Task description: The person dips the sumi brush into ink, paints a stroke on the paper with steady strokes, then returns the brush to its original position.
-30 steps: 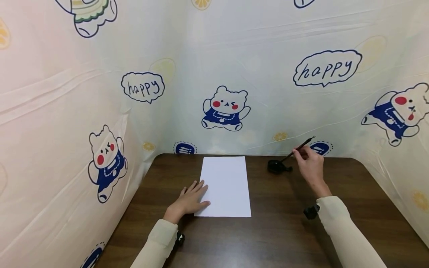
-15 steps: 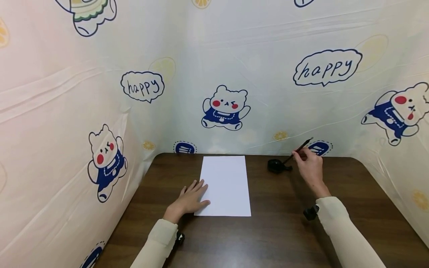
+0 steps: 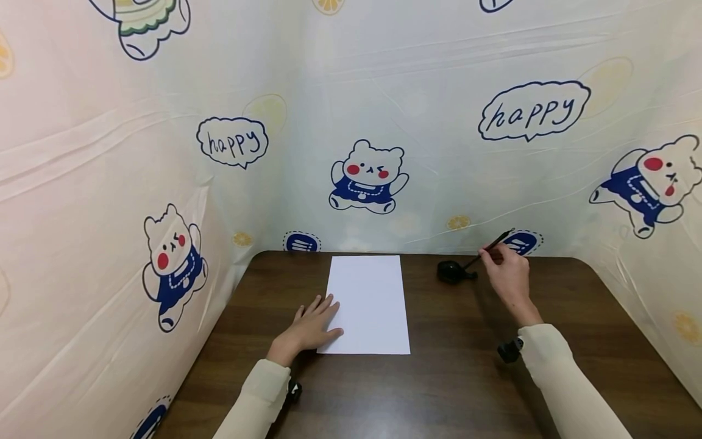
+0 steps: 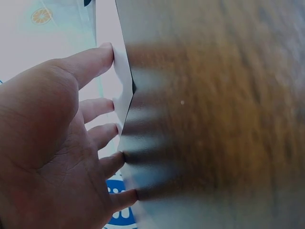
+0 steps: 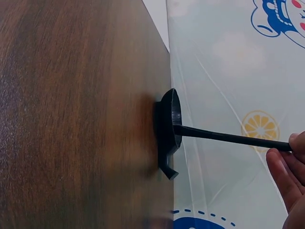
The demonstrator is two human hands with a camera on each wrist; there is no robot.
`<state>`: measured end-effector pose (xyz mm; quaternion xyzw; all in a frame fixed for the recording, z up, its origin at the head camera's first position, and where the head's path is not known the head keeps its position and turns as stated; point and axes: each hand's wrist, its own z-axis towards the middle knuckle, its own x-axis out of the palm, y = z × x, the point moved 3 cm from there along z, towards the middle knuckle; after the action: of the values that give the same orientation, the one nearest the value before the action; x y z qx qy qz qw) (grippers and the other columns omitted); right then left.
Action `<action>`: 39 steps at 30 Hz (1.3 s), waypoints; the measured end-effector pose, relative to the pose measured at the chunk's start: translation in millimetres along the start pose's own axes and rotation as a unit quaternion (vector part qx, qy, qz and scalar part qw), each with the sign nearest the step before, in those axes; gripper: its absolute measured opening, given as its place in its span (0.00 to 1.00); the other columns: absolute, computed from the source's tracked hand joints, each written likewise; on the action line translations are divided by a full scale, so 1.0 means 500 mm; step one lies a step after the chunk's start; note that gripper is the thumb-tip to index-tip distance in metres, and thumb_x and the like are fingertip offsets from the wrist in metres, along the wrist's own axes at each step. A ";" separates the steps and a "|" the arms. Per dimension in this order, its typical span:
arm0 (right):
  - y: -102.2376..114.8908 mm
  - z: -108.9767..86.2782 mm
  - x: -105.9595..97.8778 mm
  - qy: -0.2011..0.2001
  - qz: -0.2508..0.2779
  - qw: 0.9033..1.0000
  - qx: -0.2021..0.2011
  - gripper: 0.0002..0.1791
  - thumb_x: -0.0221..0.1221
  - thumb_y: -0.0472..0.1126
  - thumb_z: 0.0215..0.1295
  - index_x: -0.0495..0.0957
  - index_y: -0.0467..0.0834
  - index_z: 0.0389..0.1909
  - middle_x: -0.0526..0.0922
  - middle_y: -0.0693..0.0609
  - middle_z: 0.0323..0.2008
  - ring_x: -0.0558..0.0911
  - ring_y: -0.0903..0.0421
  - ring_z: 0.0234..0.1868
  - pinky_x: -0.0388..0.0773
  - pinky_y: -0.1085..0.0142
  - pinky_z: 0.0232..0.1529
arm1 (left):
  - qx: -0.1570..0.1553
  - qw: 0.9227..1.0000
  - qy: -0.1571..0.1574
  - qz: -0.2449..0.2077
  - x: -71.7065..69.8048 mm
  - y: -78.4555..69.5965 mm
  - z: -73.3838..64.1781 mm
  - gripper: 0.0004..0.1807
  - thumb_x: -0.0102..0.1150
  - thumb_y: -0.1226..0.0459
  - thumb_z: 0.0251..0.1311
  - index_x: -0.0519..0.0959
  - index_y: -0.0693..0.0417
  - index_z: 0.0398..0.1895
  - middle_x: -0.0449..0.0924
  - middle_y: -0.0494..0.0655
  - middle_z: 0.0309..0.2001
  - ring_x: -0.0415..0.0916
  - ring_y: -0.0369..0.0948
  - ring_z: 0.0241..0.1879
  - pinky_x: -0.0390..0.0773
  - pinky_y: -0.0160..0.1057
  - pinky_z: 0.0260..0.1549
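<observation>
In the head view, my left hand rests with spread fingers on the left edge of a blank white sheet of paper. The left wrist view shows those fingertips on the paper and at its edge. My right hand pinches a thin black writing brush between thumb and fingers. The brush slants down to the left, its lower end inside a small black ink dish with a short handle-like stub. The right wrist view shows the brush end in the dish's hollow; the bristle tip is hidden.
Everything lies on a dark brown wooden table with rounded far corners. A pale curtain printed with cartoon bears and "happy" bubbles encloses its back and sides. A dark wrist camera sits under the right sleeve.
The brush's upper end has dipped slightly and shifted a little, while its lower end stays in the dish. The left hand and the paper stay in place.
</observation>
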<state>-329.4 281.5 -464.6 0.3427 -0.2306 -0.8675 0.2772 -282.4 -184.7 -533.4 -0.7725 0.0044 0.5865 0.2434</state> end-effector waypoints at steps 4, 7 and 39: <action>0.000 0.001 -0.002 -0.004 0.000 1.000 0.002 0.08 0.69 0.37 0.71 0.87 0.34 0.40 0.91 0.38 0.34 0.88 0.59 0.33 0.64 0.91 0.35 | -0.002 1.000 -0.002 -0.003 0.001 0.000 -0.001 0.42 0.58 0.44 0.75 0.60 0.49 0.85 0.47 0.52 0.88 0.40 0.60 0.87 0.41 0.76 0.78; 0.002 0.001 -0.004 -0.010 0.002 1.000 0.004 0.08 0.69 0.38 0.71 0.87 0.35 0.40 0.92 0.38 0.34 0.77 0.80 0.33 0.65 0.91 0.35 | -0.002 1.000 -0.003 -0.007 0.001 -0.001 -0.001 0.42 0.59 0.44 0.74 0.60 0.50 0.85 0.48 0.53 0.88 0.40 0.61 0.87 0.41 0.76 0.78; -0.011 -0.012 -0.002 -0.020 0.006 0.999 0.040 0.09 0.67 0.38 0.73 0.87 0.36 0.43 0.91 0.38 0.35 0.69 0.91 0.32 0.65 0.89 0.36 | -0.005 1.000 0.009 -0.005 0.002 0.007 0.007 0.42 0.58 0.44 0.75 0.59 0.47 0.85 0.47 0.50 0.88 0.39 0.60 0.87 0.40 0.75 0.79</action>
<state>-326.1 285.0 -471.2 0.3351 -0.2726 -0.8625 0.2638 -286.4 -186.0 -536.4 -0.7792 0.0001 0.5780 0.2424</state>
